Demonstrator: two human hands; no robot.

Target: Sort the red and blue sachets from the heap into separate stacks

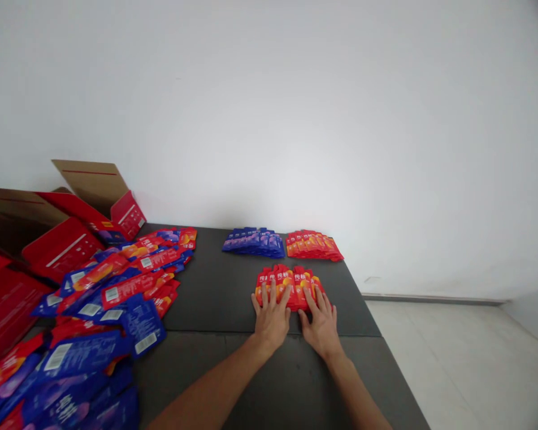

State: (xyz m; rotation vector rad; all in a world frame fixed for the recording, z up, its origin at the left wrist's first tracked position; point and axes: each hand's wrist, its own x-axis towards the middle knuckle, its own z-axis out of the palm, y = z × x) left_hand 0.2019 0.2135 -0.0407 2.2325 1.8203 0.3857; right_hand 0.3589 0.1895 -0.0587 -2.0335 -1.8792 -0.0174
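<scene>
A row of overlapping red and orange pouches (286, 276) lies face up on the dark table (215, 298). My left hand (271, 319) rests on its left half, fingers spread flat over the packs. On the right half, my right hand (321, 325) lies with its fingers apart, touching the lower edges. Neither hand grips a pouch. Just behind stand two more fanned groups: blue pouches (253, 242) to the left and red pouches (312, 245) to the right.
A big mixed heap of blue and red pouches (112, 292) spreads over the table's left side. Open red cardboard boxes (63, 248) stand behind it. A white wall (269, 119) borders the back, and the floor (457, 358) shows beyond the table's right edge.
</scene>
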